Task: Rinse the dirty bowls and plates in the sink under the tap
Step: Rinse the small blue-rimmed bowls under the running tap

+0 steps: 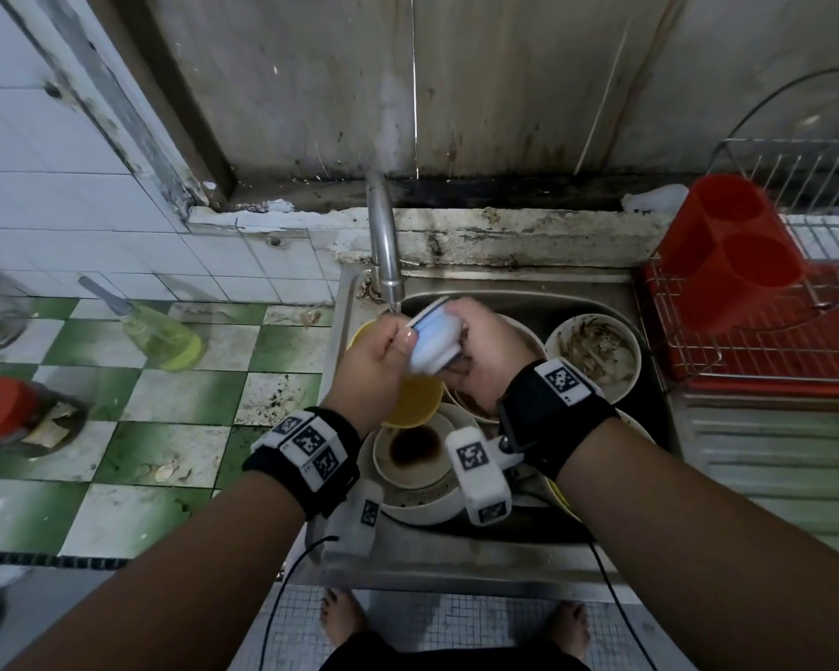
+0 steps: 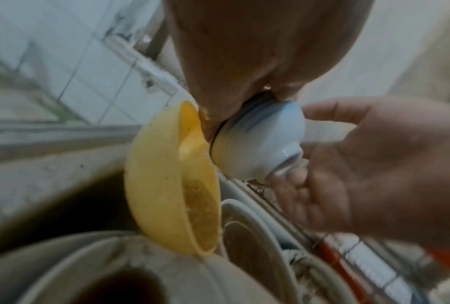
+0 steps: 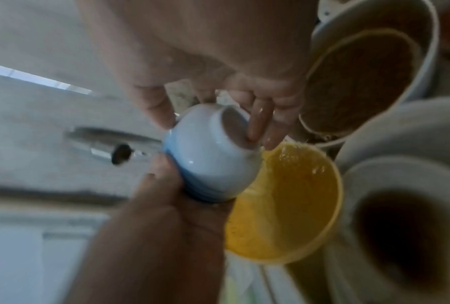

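A small blue-and-white bowl [image 1: 432, 341] is tipped on its side just below the tap [image 1: 383, 244] spout, over the sink [image 1: 456, 569]. My left hand [image 1: 379, 355] grips its rim, thumb on the outside. My right hand [image 1: 480, 351] holds it from the other end, with the thumb on the wall and the fingers [image 3: 255, 123] against the foot. In the wrist views the bowl [image 2: 257, 139] [image 3: 208, 160] hangs over a tilted yellow bowl [image 2: 167, 185] [image 3: 291, 205]. The blue bowl's inside is hidden.
The sink is piled with dirty dishes: the yellow bowl [image 1: 415, 401], a white bowl with dark sauce [image 1: 415, 450], and a bowl of food scraps [image 1: 594, 351]. A red cutlery holder [image 1: 727, 254] stands in a wire rack [image 1: 771, 351] on the right. A soap bottle [image 1: 165, 336] is on the left counter.
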